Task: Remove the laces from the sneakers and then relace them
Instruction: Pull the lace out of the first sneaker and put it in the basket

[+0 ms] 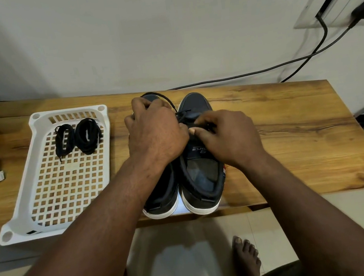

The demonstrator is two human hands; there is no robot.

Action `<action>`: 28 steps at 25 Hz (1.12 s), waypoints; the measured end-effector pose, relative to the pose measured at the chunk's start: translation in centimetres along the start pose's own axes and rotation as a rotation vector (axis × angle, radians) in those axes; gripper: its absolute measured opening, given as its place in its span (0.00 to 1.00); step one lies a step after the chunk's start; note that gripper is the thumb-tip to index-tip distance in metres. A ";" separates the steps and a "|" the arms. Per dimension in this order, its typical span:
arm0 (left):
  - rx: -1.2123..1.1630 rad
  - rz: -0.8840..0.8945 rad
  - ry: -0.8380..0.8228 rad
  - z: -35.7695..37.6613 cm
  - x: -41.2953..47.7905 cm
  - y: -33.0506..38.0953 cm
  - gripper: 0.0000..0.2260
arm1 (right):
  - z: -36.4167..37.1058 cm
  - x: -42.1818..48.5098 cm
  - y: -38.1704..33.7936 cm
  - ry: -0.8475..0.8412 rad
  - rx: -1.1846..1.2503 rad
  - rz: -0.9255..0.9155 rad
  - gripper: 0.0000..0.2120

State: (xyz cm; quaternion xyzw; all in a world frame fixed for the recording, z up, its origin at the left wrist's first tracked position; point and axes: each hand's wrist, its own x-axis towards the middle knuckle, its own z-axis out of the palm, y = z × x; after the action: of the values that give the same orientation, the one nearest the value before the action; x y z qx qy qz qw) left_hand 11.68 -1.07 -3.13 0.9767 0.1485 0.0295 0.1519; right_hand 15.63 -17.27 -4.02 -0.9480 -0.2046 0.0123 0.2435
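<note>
The 2 navy fabric sneakers with white rubber soles stand side by side on the wood-grain counter [291, 135], heels toward the person. The left sneaker [162, 191] is mostly covered by the forearm. The right sneaker [192, 104] shows its smooth toe and padded collar.

The left grip [154, 132] is curled over the left sneaker's front. A loop of thin black woven lace [167, 99] arcs out past its knuckles, so it appears to be holding that lace. The right grip [229, 138] is closed in a pinch on the same lace at the right sneaker's eyelet rows, thumb against fingertips just above the tongue.

The lace looks light, limp and slightly grippy. It is best taken close to an eyelet or by its stiff tip, because slack farther along would simply flop. The sneaker looks light enough to slide when pulled, so I judge it needs steadying at the upper.

At left lies a white plastic lattice basket [67, 111], rigid and shallow. It holds 2 coiled black spare laces [88, 136] near its far end.
</note>
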 end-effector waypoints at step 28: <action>-0.203 0.085 -0.100 -0.6 0.0 1.2 0.29 | -1.7 0.5 1.6 0.241 0.800 0.462 0.10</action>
State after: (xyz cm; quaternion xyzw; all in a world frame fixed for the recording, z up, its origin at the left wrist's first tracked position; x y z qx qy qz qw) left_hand 11.99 -2.02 -2.18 0.9620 0.0954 0.0020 0.2558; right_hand 16.91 -19.19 -3.21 -0.7953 0.0622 0.0339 0.6021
